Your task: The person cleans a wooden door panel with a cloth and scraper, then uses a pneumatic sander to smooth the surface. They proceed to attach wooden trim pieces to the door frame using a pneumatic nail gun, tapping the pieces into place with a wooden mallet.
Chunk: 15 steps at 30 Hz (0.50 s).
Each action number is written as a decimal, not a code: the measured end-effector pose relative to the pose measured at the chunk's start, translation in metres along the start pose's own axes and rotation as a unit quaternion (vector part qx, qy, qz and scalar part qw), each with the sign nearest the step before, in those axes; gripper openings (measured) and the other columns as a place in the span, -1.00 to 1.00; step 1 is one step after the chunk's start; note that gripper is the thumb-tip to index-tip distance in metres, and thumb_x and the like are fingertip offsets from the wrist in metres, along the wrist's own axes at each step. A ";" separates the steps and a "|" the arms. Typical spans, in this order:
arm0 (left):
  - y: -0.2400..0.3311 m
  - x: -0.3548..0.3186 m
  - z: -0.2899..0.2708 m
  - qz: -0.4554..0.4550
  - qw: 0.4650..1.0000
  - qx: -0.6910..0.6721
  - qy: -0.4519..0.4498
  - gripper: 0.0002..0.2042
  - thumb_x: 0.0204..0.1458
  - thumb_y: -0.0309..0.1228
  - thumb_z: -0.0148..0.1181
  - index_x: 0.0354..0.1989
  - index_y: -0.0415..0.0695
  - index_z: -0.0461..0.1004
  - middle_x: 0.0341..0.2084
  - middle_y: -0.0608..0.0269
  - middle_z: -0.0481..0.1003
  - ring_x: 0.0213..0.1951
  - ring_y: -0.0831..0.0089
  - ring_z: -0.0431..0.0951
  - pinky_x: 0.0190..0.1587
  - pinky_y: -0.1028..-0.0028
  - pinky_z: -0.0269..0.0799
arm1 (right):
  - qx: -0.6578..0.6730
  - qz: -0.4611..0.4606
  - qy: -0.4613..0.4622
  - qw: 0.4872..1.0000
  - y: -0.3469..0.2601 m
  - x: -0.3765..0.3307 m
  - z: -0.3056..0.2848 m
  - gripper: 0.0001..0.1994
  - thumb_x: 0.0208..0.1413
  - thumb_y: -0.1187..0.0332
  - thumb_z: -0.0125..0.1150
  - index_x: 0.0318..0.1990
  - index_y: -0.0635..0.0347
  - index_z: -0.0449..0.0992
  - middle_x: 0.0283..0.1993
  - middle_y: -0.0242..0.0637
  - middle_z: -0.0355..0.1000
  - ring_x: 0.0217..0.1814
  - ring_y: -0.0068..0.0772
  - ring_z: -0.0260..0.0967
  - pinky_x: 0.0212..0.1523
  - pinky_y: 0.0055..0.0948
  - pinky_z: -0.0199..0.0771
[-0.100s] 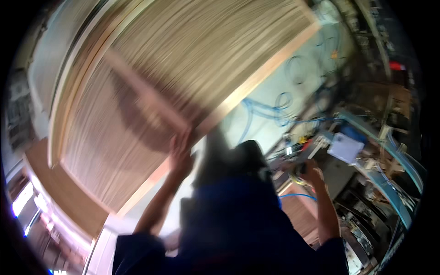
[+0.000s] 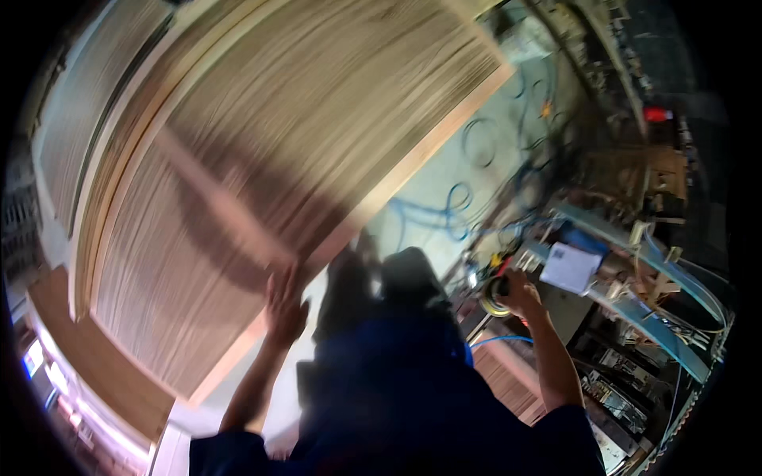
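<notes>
wood panel (image 2: 302,143), large and pale with fine grain, fills the upper left and leans across the view; its light edge strip runs down toward the middle. left hand (image 2: 284,305) lies flat with fingers spread against the lower edge of the panel, pressing rather than clasping. right hand (image 2: 520,293) is curled around a small round roll of tape (image 2: 496,297) by the cluttered counter (image 2: 627,317), where blue hoses (image 2: 444,210) and a white card (image 2: 571,268) lie. judging by this, the panel is steadied but no tape shows on it yet.
</notes>
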<state>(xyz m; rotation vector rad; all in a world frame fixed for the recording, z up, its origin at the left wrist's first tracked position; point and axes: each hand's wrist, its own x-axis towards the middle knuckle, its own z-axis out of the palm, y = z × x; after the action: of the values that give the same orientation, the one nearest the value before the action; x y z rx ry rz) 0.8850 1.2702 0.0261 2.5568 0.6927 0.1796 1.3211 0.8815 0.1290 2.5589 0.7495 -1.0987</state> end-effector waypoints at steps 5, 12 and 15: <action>0.051 0.029 0.012 -0.130 0.974 0.055 -0.178 -0.17 0.15 -0.26 0.23 0.56 -0.33 0.05 0.54 -0.14 0.11 0.59 0.04 0.03 0.62 -0.03 -0.18 | 0.021 -0.092 0.156 0.983 0.060 0.150 -0.166 -0.39 -0.05 0.16 0.52 0.18 0.01 0.43 0.15 -0.02 0.40 0.16 0.19 0.47 0.15 0.03 0.52; 0.129 0.079 0.069 -0.472 0.876 0.026 -0.100 -0.04 0.20 -0.16 0.29 0.60 -0.38 -0.15 0.57 -0.31 -0.04 0.59 -0.20 -0.06 0.58 -0.02 -0.11 | -0.043 -0.143 0.268 0.952 0.055 0.432 -0.430 -0.41 0.02 0.18 0.48 0.20 -0.01 0.37 0.16 0.01 0.40 0.10 0.25 0.50 0.06 0.07 0.57; 0.146 0.142 0.077 -0.659 0.741 -0.082 -0.100 -0.07 0.36 0.10 0.05 0.60 -0.38 -0.18 0.61 -0.26 -0.14 0.62 -0.14 -0.17 0.63 0.12 -0.23 | -0.047 -0.167 0.300 0.938 0.044 0.589 -0.545 -0.33 0.03 0.20 0.48 0.32 -0.04 0.36 0.22 0.08 0.40 0.18 0.26 0.49 0.13 0.07 0.56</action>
<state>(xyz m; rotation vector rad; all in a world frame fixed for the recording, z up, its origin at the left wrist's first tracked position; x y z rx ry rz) 1.0908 1.1998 0.0292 1.3455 2.0300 -0.4796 2.0141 1.2842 0.0706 2.7572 1.3803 -0.3100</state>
